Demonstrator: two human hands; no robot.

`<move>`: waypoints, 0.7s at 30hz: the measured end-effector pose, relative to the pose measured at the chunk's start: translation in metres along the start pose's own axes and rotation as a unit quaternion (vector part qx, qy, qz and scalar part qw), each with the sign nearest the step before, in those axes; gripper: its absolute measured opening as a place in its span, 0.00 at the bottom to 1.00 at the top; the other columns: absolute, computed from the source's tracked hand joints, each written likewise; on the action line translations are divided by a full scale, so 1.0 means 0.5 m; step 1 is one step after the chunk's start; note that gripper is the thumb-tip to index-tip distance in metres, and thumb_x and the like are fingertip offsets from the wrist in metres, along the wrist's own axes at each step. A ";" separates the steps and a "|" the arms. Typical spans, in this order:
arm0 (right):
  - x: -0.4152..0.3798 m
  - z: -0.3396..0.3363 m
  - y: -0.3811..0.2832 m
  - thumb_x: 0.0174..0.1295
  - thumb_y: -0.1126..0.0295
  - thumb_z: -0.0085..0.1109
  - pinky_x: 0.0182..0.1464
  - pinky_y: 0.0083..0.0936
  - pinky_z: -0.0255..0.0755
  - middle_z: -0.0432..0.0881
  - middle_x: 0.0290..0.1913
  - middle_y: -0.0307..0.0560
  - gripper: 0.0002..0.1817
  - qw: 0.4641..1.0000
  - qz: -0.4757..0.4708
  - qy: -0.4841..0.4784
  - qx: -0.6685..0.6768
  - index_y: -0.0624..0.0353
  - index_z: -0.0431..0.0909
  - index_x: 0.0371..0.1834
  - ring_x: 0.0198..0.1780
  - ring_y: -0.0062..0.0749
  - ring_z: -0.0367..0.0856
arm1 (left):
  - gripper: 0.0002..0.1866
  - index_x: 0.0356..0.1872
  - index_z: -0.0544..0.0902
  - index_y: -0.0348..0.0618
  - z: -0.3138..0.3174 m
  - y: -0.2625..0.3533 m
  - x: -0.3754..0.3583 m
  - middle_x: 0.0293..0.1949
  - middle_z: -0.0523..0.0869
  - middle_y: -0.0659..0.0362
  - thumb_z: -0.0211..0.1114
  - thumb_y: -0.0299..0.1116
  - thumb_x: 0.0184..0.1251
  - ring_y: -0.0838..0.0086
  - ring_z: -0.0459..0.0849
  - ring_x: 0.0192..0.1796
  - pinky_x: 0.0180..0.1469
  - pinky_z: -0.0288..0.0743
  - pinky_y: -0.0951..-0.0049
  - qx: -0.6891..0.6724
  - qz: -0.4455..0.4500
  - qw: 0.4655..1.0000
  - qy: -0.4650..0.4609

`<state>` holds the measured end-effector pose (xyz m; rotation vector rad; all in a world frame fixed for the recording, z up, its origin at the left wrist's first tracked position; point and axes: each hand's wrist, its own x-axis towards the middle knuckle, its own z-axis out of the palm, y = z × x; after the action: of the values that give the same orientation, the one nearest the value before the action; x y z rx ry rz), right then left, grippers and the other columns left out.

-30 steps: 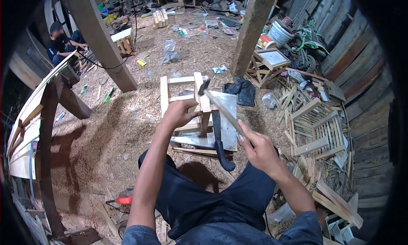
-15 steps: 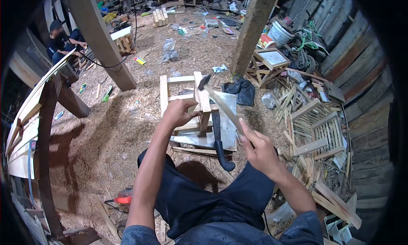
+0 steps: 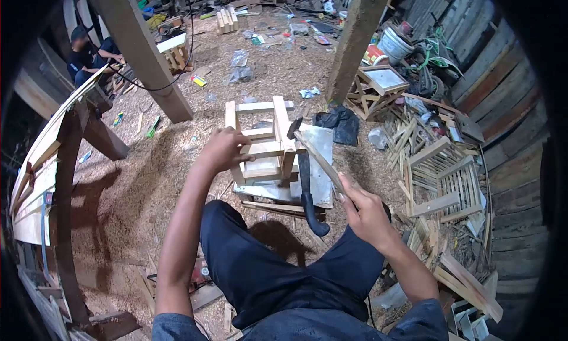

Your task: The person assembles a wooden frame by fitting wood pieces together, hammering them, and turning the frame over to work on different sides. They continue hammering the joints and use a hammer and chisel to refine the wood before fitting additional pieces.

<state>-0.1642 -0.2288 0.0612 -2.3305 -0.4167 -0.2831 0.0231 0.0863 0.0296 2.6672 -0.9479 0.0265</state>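
Note:
My right hand (image 3: 365,214) grips the wooden handle of a hammer (image 3: 322,161). The dark hammer head is right by the top of the near right post of a small wooden frame (image 3: 263,148), made of pale posts and rails. At the frame's near left corner, my left hand (image 3: 222,150) is closed round the wood, its fingertips over the front rail. A pale, flat board (image 3: 319,141) lies under the frame. Beside the near right post, a tool with a curved black handle (image 3: 310,214) points toward my knees.
A slatted wooden piece (image 3: 444,184) and loose sticks (image 3: 402,142) lie at right. Behind the frame are a black plastic bag (image 3: 338,126) and two wooden posts (image 3: 358,45). Another person (image 3: 86,60) sits at far left. Shavings cover the ground.
My left hand has shifted left from the near right post to the near left corner. The hammer head has dropped slightly and moved right.

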 end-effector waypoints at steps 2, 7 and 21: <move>0.000 0.001 -0.007 0.65 0.79 0.55 0.36 0.39 0.72 0.80 0.31 0.62 0.27 0.998 0.051 -0.028 0.013 0.65 0.67 0.69 0.31 0.52 0.80 | 0.20 0.43 0.87 0.47 0.004 -0.019 0.010 0.39 0.86 0.57 0.76 0.46 0.51 0.60 0.81 0.52 0.60 0.65 0.57 -0.023 -0.011 0.999 -0.037; 0.008 -0.007 -0.022 0.66 0.78 0.55 0.36 0.40 0.71 0.80 0.30 0.61 0.27 0.998 0.048 -0.031 0.008 0.65 0.67 0.69 0.31 0.51 0.80 | 0.20 0.38 0.86 0.47 -0.001 -0.015 0.018 0.36 0.85 0.59 0.76 0.49 0.50 0.61 0.78 0.50 0.64 0.61 0.57 -0.005 0.012 0.999 -0.051; 0.010 0.001 -0.018 0.66 0.77 0.55 0.37 0.41 0.71 0.80 0.31 0.63 0.27 0.999 0.039 -0.028 0.002 0.63 0.67 0.70 0.32 0.54 0.80 | 0.23 0.50 0.81 0.44 0.079 0.050 0.030 0.43 0.83 0.53 0.71 0.46 0.58 0.56 0.78 0.53 0.61 0.65 0.54 0.001 0.040 0.997 0.062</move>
<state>-0.1632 -0.2214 0.0684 -2.3485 -0.3514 -0.1791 0.0161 0.0472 0.0006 2.5939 -1.0146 0.2096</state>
